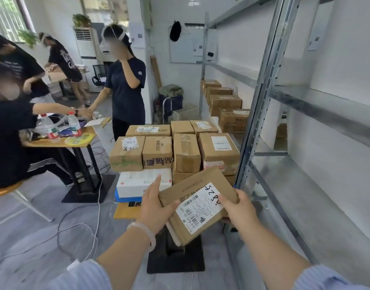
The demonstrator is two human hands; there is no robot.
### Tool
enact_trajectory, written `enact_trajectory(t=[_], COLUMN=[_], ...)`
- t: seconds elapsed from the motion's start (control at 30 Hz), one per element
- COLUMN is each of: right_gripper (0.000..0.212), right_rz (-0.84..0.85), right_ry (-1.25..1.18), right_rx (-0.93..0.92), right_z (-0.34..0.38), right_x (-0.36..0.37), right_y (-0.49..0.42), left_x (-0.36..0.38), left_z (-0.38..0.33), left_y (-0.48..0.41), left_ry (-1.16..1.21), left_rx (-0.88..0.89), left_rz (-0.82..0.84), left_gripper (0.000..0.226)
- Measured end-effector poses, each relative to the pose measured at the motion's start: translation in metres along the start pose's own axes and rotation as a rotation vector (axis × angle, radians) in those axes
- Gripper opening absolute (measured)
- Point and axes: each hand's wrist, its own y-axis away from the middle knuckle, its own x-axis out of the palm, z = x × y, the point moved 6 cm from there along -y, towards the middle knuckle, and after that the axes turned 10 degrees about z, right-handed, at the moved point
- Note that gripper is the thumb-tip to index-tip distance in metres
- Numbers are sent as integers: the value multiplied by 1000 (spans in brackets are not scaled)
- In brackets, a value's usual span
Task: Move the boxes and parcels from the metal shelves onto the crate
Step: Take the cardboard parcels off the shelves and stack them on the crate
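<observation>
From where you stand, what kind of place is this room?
Probably a parcel storage or sorting room: metal shelves carry a row of cardboard boxes, a stack of boxes stands beside them, and the left hand and right hand hold a labelled parcel.

Just one camera here, a wide-angle worn on the person's head, looking forward and tipped down. Both forearms come in from the bottom edge, so the left hand (156,208) and right hand (239,207) sit really close to the lens, low in the middle, gripping a flat brown cardboard parcel with a white label (197,208). The stack of brown cardboard boxes (175,151) is just beyond, dead centre. The grey metal shelving (259,114) runs close along the right edge, its uprights leaning. The light wooden table (60,144) and white wall board (186,49) are further off, left and back.
</observation>
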Motion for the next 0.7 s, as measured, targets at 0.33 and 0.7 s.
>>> enact_trajectory(t=[0.33,0.7], right_gripper=[47,79], right_rz=[207,368], right_ry=[-69,215], right_rx=[151,57], right_z=[-2,17], right_x=[99,188], right_y=[-53,-90], left_x=[-42,-132], left_z=[68,107], left_y=[-10,-87], left_ry=[197,127], left_rx=[-178,-158], left_rz=[-204,-168], left_gripper=[85,70])
